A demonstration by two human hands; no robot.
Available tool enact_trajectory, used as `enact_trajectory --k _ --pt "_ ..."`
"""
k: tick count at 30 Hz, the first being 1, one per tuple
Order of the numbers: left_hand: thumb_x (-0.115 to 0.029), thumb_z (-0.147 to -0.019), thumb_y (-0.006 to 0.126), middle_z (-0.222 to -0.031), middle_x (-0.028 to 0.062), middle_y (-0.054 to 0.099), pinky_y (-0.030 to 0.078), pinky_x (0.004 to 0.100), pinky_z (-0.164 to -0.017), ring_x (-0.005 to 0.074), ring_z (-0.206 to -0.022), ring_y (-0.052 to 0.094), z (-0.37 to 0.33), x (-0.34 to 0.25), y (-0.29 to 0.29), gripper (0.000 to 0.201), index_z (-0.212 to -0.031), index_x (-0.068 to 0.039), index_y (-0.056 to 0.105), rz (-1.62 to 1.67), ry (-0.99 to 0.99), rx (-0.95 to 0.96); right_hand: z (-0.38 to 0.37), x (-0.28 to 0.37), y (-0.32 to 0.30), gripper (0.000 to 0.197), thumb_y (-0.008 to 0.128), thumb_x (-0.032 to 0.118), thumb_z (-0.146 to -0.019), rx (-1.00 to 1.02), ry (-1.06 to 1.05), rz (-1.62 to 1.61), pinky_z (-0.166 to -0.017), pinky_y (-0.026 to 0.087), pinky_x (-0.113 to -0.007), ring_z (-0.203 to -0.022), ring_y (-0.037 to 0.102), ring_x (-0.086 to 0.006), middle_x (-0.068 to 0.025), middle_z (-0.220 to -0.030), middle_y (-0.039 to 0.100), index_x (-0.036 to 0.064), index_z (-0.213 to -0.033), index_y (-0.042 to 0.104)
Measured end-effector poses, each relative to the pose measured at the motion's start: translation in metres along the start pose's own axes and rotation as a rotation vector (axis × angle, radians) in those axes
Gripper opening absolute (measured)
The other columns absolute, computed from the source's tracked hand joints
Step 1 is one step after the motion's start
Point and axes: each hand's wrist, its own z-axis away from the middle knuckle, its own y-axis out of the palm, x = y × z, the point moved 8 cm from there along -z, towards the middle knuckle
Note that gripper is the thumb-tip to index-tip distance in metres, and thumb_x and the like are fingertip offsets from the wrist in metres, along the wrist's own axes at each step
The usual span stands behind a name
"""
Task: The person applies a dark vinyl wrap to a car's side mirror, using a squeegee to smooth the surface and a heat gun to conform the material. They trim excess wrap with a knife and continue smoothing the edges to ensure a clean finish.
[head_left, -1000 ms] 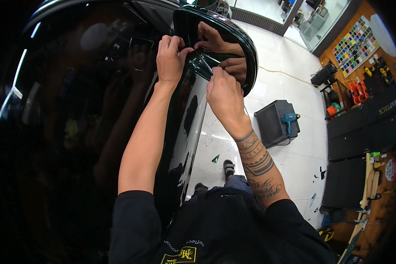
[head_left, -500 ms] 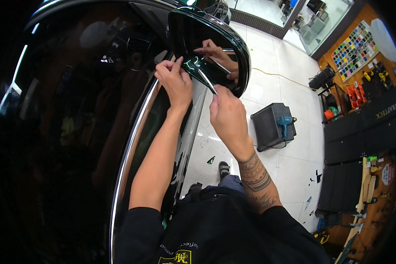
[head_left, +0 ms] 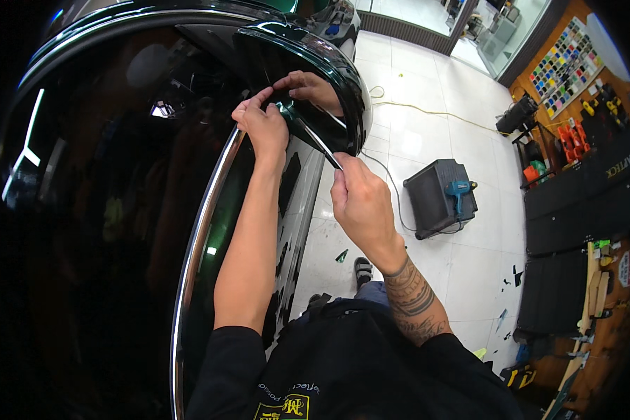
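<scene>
A dark side mirror (head_left: 308, 59) juts out from a black car door, and its glass shows a reflection of a hand. At its lower inner edge, my left hand (head_left: 264, 131) is closed, thumb and fingertips pinching the edge of a glossy green film (head_left: 287, 110); the exact grip is partly hidden. My right hand (head_left: 364, 199) wraps around a slim silver utility knife (head_left: 319, 142), which slants up and left. The knife's tip reaches the film beside the left thumb, under the mirror.
Chrome trim (head_left: 204, 210) curves down along the car window. To the right, a heat gun (head_left: 459, 194) lies on a black box (head_left: 434, 199), its cable running over the tiled floor. A green scrap (head_left: 341, 256) lies near my foot. Tools hang along the right wall.
My view has shifted, so the mirror and left hand appear farther left. The knife tip has moved down toward the mirror's lower inner edge, closer to the left thumb.
</scene>
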Motion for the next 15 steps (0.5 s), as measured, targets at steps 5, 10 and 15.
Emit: enact_trajectory --k 5,10,15 --pt "0.003 -0.089 0.053 -0.12 0.0122 0.044 0.037 0.0355 -0.102 0.0253 -0.117 0.044 -0.003 0.012 0.0 0.031 -0.115 -0.003 0.068 0.154 -0.021 0.091 0.0 -0.002 0.003 0.025 0.057 0.001 -0.084 0.004 0.008 -0.024 -0.058 0.05 -0.046 -0.067 0.062 -0.0399 -0.0209 -0.087 0.061 -0.0047 -0.109 0.055" --pt "0.003 -0.09 0.053 -0.118 0.0101 0.043 0.04 0.033 -0.099 0.0224 -0.115 0.046 0.009 0.002 -0.003 0.029 -0.114 -0.002 0.068 0.143 -0.027 0.08 0.0 -0.003 0.002 0.025 0.057 0.001 -0.084 0.009 0.015 -0.021 -0.059 0.051 -0.046 -0.067 0.062 -0.04 -0.0211 -0.086 0.062 -0.0049 -0.108 0.055" --pt "0.004 -0.09 0.051 -0.121 0.0101 0.043 0.04 0.0302 -0.097 0.0212 -0.116 0.047 0.012 0.006 -0.001 0.03 -0.114 -0.001 0.068 0.246 -0.061 0.094 0.0 -0.006 0.003 0.025 0.057 0.001 -0.084 0.02 0.015 -0.018 -0.059 0.051 -0.047 -0.067 0.063 -0.0401 -0.0217 -0.085 0.062 -0.005 -0.108 0.055"
